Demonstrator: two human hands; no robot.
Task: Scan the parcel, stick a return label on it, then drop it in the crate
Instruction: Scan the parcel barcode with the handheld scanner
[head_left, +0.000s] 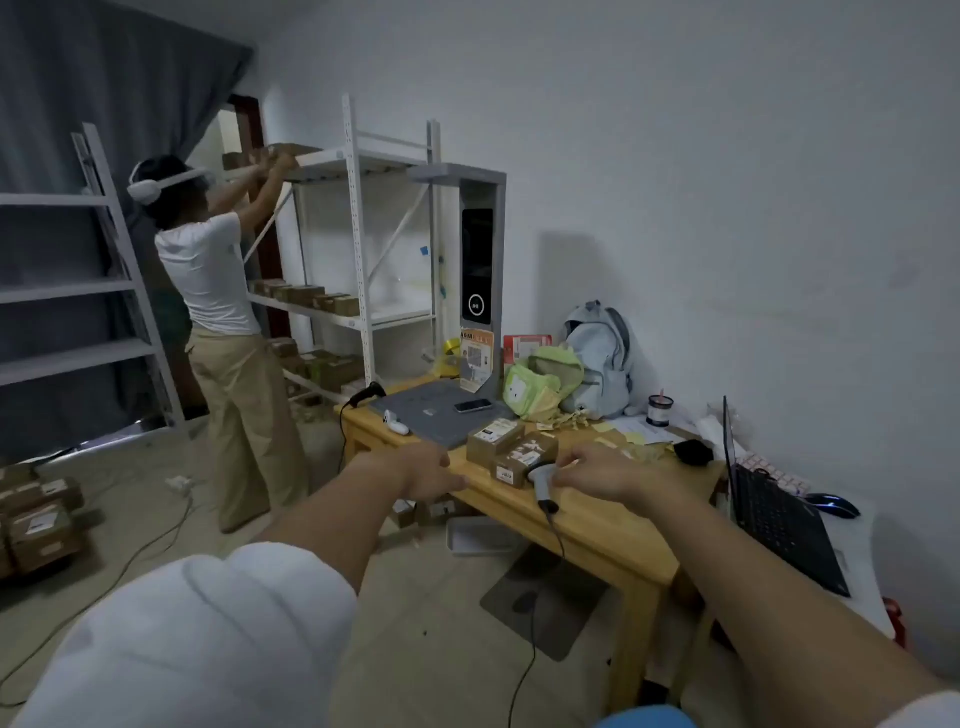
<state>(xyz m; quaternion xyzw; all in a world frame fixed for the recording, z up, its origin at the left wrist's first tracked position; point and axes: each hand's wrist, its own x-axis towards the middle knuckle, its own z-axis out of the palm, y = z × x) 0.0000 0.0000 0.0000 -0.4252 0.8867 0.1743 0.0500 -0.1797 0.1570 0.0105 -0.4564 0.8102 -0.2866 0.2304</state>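
Two bare hands reach forward over a wooden counter (597, 525) at the centre of the frame. The left hand (428, 470) hovers empty with fingers loosely spread at the counter's near-left edge, grasping nothing. The right hand (597, 475) is curled over the top of a grey handheld scanner (540, 480) that lies on the counter, its cable trailing down to the floor; whether the fingers have closed on it cannot be told. Just left of the scanner, between the two hands, sit two small brown labelled parcels (511, 447), side by side and touching. Behind them a grey pad (436, 415) carries a phone (472, 406), and an upright grey kiosk (480, 270) rises at its back. A green pouch (540, 382) and a pale blue backpack (600, 358) rest against the wall at centre right; an open black laptop (779, 514) and a mouse (831, 505) occupy the right of the frame. At upper left, a second person (218, 291) in a white shirt and headset reaches up to a white metal shelf (358, 234) stocked with boxes. More cartons (39, 525) are stacked on the floor at the left edge.
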